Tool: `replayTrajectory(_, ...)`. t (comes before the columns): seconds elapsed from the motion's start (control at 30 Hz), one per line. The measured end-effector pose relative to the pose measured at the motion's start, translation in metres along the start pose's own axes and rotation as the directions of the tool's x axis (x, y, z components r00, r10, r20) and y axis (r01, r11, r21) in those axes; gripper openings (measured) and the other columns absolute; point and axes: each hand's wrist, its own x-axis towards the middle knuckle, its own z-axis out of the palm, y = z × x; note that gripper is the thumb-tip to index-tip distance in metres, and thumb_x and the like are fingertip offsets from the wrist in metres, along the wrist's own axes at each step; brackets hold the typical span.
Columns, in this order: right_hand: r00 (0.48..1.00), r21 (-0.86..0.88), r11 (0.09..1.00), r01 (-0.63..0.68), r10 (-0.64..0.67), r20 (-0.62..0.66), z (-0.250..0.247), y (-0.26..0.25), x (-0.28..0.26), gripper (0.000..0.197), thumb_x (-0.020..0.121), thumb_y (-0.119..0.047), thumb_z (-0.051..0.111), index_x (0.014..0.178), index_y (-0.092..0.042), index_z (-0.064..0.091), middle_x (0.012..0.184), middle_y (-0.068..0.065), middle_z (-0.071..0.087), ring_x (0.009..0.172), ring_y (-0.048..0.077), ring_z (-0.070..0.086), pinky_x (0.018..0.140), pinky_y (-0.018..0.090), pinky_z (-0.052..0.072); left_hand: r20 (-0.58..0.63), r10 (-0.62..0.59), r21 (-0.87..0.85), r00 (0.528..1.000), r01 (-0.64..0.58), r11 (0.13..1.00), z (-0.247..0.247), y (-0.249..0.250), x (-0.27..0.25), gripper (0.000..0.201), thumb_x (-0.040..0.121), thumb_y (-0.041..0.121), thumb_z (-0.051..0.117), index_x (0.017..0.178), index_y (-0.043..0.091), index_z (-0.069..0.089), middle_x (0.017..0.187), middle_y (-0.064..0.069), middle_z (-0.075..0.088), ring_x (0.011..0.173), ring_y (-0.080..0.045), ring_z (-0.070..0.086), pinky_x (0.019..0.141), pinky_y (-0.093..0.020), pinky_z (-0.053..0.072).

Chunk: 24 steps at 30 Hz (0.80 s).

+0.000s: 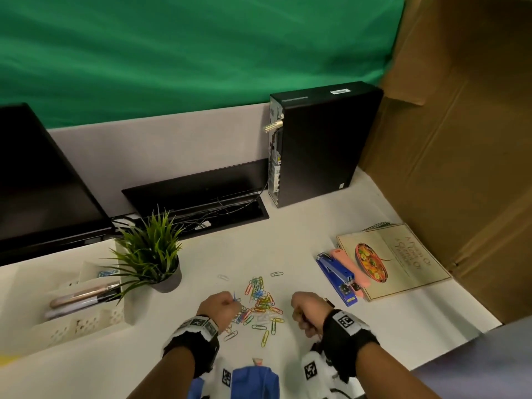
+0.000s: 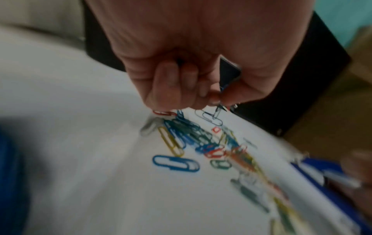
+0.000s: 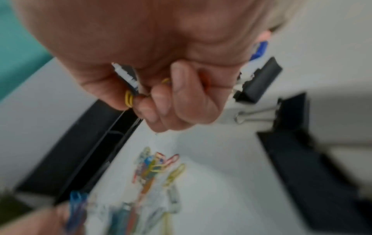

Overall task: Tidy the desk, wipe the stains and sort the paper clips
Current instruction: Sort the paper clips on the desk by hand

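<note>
Your way to the organiser tray point(image 1: 86, 318) on the left is partly blocked by the potted plant point(image 1: 155, 254), whose leaves hang over the tray's near corner. On the right, the blue stapler point(image 1: 336, 279) and pink stapler point(image 1: 349, 267) lie against the cookbook point(image 1: 403, 254). Bare desk point(image 1: 244, 249) lies open beyond the paper clips point(image 1: 260, 303), up to the cable tray point(image 1: 201, 205) and computer tower point(image 1: 316, 145).

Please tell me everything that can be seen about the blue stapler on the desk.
The blue stapler is long and narrow, with a glossy body that looks like painted metal or plastic, and a yellow label at its near end. It lies flat and closed on the white desk, angled, to the right of the paper clip pile. A pink stapler lies along its right side, apparently touching it, and partly on the book. Neither hand touches it.
</note>
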Motion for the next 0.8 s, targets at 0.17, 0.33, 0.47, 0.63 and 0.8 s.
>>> replayTrajectory(0.17,0.977,0.475,0.880,0.014,-0.113,0.181,0.025,-0.004,-0.006,0.011,0.066,-0.017,0.038,0.054,-0.018,0.037,0.054,0.003,0.035,0.043,0.014,0.025,0.043,0.016,0.013,0.146,-0.140,-0.581,0.979,0.199,0.789,-0.013,-0.023,-0.005,0.020,0.088,0.004,0.042,0.080,0.004,0.061,0.056,0.000,0.036,0.040,-0.014,0.036,0.038,-0.013,0.029)
replayTrajectory(0.33,0.964,0.506,0.862,0.019,-0.151,0.221,0.072,-0.010,-0.009,0.018,0.072,-0.013,0.036,0.060,-0.013,0.049,0.056,0.007,0.045,0.043,0.015,0.035,0.037,0.015,0.021,0.146,-0.137,-0.732,0.980,0.200,0.651,-0.026,-0.042,-0.021,0.037,0.076,-0.007,0.030,0.045,0.007,0.045,0.041,-0.003,0.034,0.029,-0.010,0.020,0.039,-0.009,0.016)
replayTrajectory(0.47,0.983,0.200,0.978,0.059,-0.092,0.159,0.116,-0.014,-0.010,0.019,0.089,-0.021,0.051,0.071,-0.016,0.052,0.052,-0.002,0.040,0.039,0.009,0.027,0.038,0.016,0.016,0.157,-0.106,-0.787,0.982,0.189,0.587,-0.037,-0.055,-0.033,0.034,0.076,-0.009,0.027,0.051,0.014,0.031,0.049,-0.003,0.038,0.034,-0.010,0.018,0.041,-0.009,0.012)
replayTrajectory(0.63,0.954,-0.012,0.979,0.206,-0.198,0.227,0.156,-0.012,-0.016,0.011,0.091,-0.030,0.061,0.102,-0.031,0.064,0.046,-0.009,0.036,0.036,0.006,0.028,0.038,0.015,0.019,0.222,-0.040,-0.789,0.974,0.204,0.579,-0.048,-0.062,-0.047,0.033,0.074,-0.011,0.025,0.054,0.010,0.040,0.046,-0.003,0.037,0.032,-0.009,0.018,0.039,-0.009,0.013)
replayTrajectory(0.8,0.937,-0.057,0.963,0.263,-0.241,0.252,0.166,-0.013,-0.022,0.008,0.094,-0.024,0.058,0.098,-0.029,0.062,0.046,-0.012,0.040,0.034,0.003,0.030,0.038,0.014,0.022,0.276,-0.005,-0.788,0.961,0.229,0.571,-0.052,-0.070,-0.056,0.032,0.074,-0.011,0.023,0.058,0.010,0.041,0.045,-0.002,0.035,0.033,-0.008,0.017,0.040,-0.011,0.011)
